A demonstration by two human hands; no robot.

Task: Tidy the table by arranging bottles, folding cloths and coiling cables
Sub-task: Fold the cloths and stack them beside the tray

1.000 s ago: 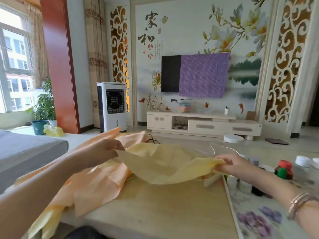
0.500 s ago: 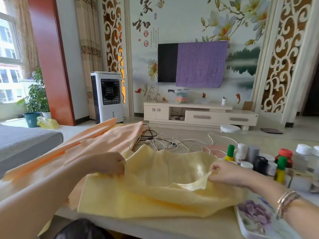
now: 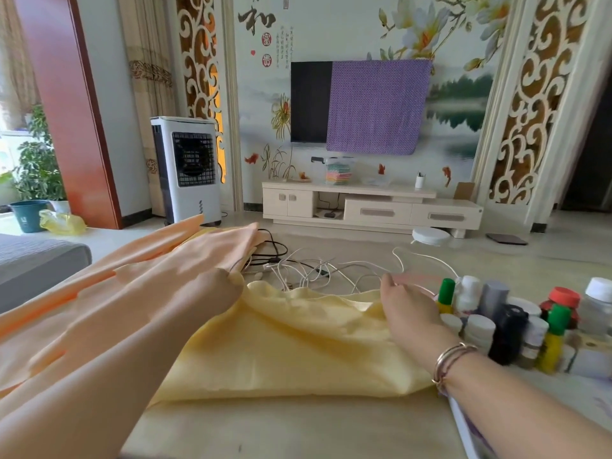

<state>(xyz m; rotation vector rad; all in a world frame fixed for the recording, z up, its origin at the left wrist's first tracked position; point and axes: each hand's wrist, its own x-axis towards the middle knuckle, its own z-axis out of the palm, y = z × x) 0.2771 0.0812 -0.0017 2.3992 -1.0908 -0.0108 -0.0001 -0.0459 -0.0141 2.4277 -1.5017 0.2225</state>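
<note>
a person's two hands work a yellow cloth (image 3: 291,346) spread on a wooden table (image 3: 298,429), seen from above and behind. the left hand (image 3: 212,294) pinches the cloth's far left corner; the right hand (image 3: 409,309) lies on its far right edge, whether gripping or only pressing cannot be told. the hands are well apart, with the cloth stretched between them. an orange cloth (image 3: 132,279) lies under and left of the left hand. tangled cables (image 3: 318,270) sit just beyond both hands, and bottles (image 3: 516,323) stand crowded just right of the right hand. to fold well, it seems best to smooth the wrinkles flat first, match corners squarely, and keep the far edge from snagging the cables.
</note>
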